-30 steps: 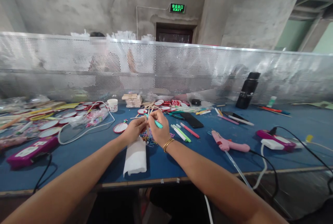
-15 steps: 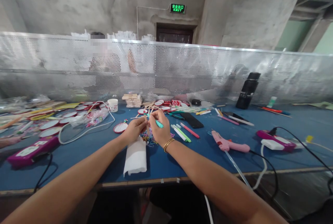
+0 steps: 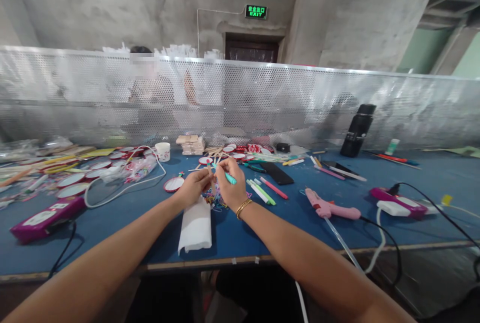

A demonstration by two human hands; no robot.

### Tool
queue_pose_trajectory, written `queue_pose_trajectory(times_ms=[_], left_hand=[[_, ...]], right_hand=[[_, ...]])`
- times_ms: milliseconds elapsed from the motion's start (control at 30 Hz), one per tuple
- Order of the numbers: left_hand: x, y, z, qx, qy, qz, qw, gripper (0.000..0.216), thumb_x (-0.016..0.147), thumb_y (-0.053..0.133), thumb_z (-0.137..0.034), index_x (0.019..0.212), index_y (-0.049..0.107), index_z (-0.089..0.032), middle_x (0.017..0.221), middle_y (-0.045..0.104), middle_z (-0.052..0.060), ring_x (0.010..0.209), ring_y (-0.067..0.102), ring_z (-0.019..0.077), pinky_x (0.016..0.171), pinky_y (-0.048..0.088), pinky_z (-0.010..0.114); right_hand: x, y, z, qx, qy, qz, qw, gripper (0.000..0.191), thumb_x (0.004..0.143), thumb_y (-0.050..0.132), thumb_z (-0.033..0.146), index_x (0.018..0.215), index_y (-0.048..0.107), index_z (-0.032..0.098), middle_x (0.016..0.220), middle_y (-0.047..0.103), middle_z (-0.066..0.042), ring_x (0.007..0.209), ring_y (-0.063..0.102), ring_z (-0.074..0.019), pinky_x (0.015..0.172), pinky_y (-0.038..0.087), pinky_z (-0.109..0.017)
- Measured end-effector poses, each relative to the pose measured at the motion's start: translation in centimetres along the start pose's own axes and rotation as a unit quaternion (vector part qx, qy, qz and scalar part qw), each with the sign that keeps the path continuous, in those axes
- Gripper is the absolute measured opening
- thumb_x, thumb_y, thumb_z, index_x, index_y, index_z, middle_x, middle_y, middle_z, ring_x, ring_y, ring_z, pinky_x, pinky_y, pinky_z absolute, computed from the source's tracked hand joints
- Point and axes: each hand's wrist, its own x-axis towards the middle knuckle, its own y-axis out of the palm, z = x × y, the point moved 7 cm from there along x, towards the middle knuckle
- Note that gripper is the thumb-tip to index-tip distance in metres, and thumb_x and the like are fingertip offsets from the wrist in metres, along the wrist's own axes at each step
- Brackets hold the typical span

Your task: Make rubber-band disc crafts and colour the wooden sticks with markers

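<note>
Both my hands meet over the middle of the blue table (image 3: 112,223). My right hand (image 3: 229,185), with a gold bracelet at the wrist, is closed around a teal marker (image 3: 229,178) whose tip points left. My left hand (image 3: 193,186) pinches a thin wooden stick (image 3: 210,172) that stands up between the two hands. Small coloured loops (image 3: 215,202) lie on the table just under my hands. A folded white paper towel (image 3: 195,228) lies under my left wrist.
A pink glue gun (image 3: 328,208) with its cable lies right of my hands. Loose markers (image 3: 264,190), a black phone (image 3: 276,173), round red-rimmed discs (image 3: 71,180), a purple case (image 3: 41,218) and a black bottle (image 3: 357,130) crowd the table. A person sits behind the perforated metal screen (image 3: 240,98).
Hardly anything has moved. My right hand has shifted the teal marker very slightly against the stick.
</note>
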Motion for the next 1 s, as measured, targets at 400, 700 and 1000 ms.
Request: queue_pose_trajectory(times_ms=[400,700,1000], left_hand=[[-0.02,0.2,0.07,-0.01,0.007,0.016,1.0,0.045,0.08,0.059,-0.058,0.064,0.049,-0.017,0.053,0.04,-0.005,0.049,0.033,0.0084,0.048,0.026,0.023],[-0.09,0.27,-0.09,0.003,0.0,0.017,1.0,0.046,0.081,0.056,-0.06,0.065,0.049,-0.017,0.053,0.04,-0.005,0.049,0.033,0.0087,0.049,0.026,0.024],[-0.15,0.05,-0.5,0.019,0.004,0.011,1.0,0.045,0.082,0.054,-0.057,0.063,0.047,-0.018,0.052,0.042,-0.004,0.049,0.035,0.0093,0.049,0.028,0.024]], right_hand=[[-0.12,0.29,0.48,0.013,-0.016,0.018,1.0,0.012,0.09,0.05,0.031,0.082,0.053,0.023,0.072,0.063,0.001,0.07,0.061,-0.016,0.069,0.048,-0.028],[-0.06,0.26,0.42,0.001,-0.017,0.014,1.0,0.012,0.091,0.049,0.031,0.083,0.052,0.023,0.071,0.063,0.001,0.069,0.062,-0.0162,0.069,0.048,-0.029],[-0.11,0.16,0.17,0.012,-0.013,0.008,1.0,0.011,0.092,0.049,0.031,0.084,0.051,0.023,0.07,0.063,0.002,0.068,0.063,-0.0162,0.069,0.049,-0.029]])
